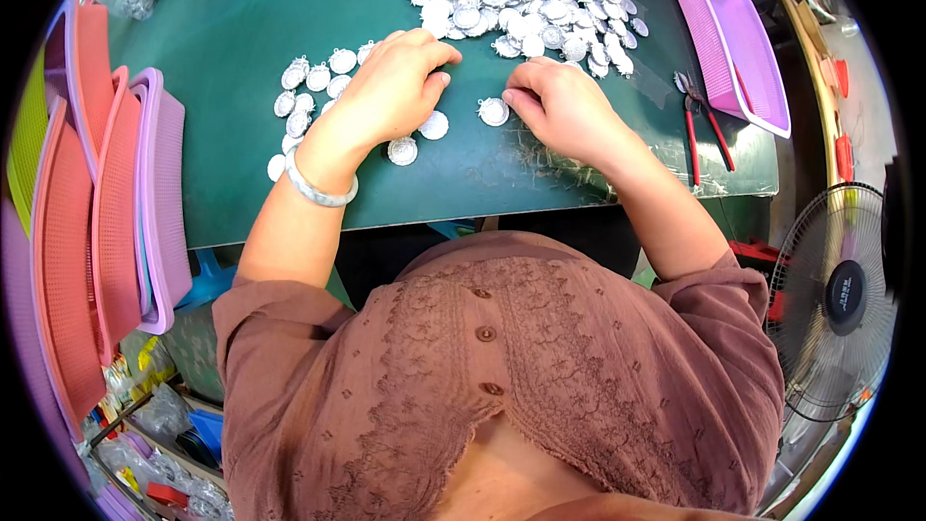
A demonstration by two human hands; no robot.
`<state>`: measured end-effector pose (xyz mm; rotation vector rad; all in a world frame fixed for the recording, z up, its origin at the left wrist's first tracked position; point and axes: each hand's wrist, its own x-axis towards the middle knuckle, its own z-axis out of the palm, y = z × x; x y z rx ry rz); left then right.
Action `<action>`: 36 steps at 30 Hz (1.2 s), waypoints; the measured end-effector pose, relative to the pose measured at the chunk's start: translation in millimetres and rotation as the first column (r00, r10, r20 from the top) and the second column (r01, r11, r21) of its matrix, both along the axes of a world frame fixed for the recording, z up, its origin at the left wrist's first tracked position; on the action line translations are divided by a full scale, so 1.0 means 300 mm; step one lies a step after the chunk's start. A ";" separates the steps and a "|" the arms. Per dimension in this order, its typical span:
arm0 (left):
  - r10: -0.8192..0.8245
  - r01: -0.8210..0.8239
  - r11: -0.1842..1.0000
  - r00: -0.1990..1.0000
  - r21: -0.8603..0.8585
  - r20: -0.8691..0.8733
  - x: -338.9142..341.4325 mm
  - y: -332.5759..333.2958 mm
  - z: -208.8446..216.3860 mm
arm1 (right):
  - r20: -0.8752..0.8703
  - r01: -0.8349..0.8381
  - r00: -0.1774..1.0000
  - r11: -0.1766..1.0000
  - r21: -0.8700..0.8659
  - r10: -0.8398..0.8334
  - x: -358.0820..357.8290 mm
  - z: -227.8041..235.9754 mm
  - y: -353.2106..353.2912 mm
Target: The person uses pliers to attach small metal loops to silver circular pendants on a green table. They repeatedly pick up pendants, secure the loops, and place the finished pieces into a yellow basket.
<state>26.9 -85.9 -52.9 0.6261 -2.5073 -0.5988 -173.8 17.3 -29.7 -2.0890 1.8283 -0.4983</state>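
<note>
My right hand has its thumb and fingertips pinched together at the rim of a round silver pendant lying on the green tabletop. My left hand, with a pale bangle on its wrist, hovers low over the table. Its thumb and forefinger are apart, with nothing seen between them. Beneath and beside it lie loose silver pendants, one close to the wrist and another below the thumb. More of them, such as one pendant, are spread left of that hand, partly hidden by it.
A large heap of silver pendants covers the table's far middle. Red-handled pliers lie at the right, beside a purple plastic basket. Stacked pink and purple baskets stand along the left edge. A fan is at the lower right.
</note>
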 end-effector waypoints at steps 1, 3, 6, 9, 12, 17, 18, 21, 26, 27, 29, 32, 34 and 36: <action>0.000 0.000 1.000 1.000 0.003 -0.004 -0.001 -0.001 -0.002 | 0.015 -0.019 1.000 1.000 -0.006 0.019 -0.009 0.000 0.005; -0.003 0.003 1.000 1.000 -0.007 -0.002 -0.003 -0.003 -0.004 | 0.047 -0.062 0.997 0.996 -0.059 0.065 -0.013 -0.006 0.011; -0.001 0.001 1.000 1.000 -0.002 -0.003 -0.003 -0.002 -0.006 | 0.068 -0.112 0.990 0.981 -0.158 0.124 -0.009 -0.021 0.027; 0.001 -0.001 1.000 1.000 0.009 0.021 -0.002 -0.005 -0.003 | 0.051 -0.116 0.991 0.978 -0.173 0.126 0.012 -0.027 0.030; 0.002 -0.001 0.999 0.999 -0.039 0.037 -0.005 0.005 0.001 | 0.161 -0.060 0.984 0.995 -0.083 0.072 0.017 -0.031 0.023; -0.032 0.037 0.967 0.999 0.254 -0.023 -0.030 0.080 0.063 | 0.672 0.052 0.710 0.967 0.250 -0.212 0.000 -0.025 0.032; -0.012 0.041 0.888 0.998 0.457 -0.065 -0.039 0.102 0.073 | 0.723 0.043 0.654 0.966 0.255 -0.220 0.000 -0.018 0.038; 0.090 0.082 0.578 0.982 0.812 -0.163 -0.076 0.159 0.072 | 0.821 0.005 0.511 0.956 0.293 -0.254 -0.008 0.023 0.076; 0.234 0.129 0.396 0.943 0.909 -0.236 -0.098 0.227 0.112 | 0.452 0.303 0.874 0.928 -0.219 -0.179 -0.155 0.032 0.201; 0.244 0.128 0.393 0.940 0.910 -0.237 -0.094 0.226 0.103 | 0.282 0.337 0.928 0.875 -0.348 -0.245 -0.232 0.023 0.227; 0.265 0.104 0.398 0.938 0.911 -0.223 -0.089 0.234 0.094 | -0.010 0.383 0.895 0.781 -0.493 -0.445 -0.376 -0.012 0.298; 0.250 0.134 0.343 0.941 0.930 -0.227 -0.089 0.251 0.092 | -0.302 0.535 0.692 0.747 -0.395 -0.656 -0.534 -0.057 0.412; 0.245 0.114 0.337 0.948 0.935 -0.204 -0.101 0.269 0.112 | -0.392 0.603 0.580 0.700 -0.382 -0.714 -0.568 -0.082 0.446; 0.230 0.104 0.326 0.955 0.939 -0.186 -0.105 0.282 0.127 | -0.373 0.594 0.621 0.724 -0.350 -0.690 -0.589 -0.074 0.467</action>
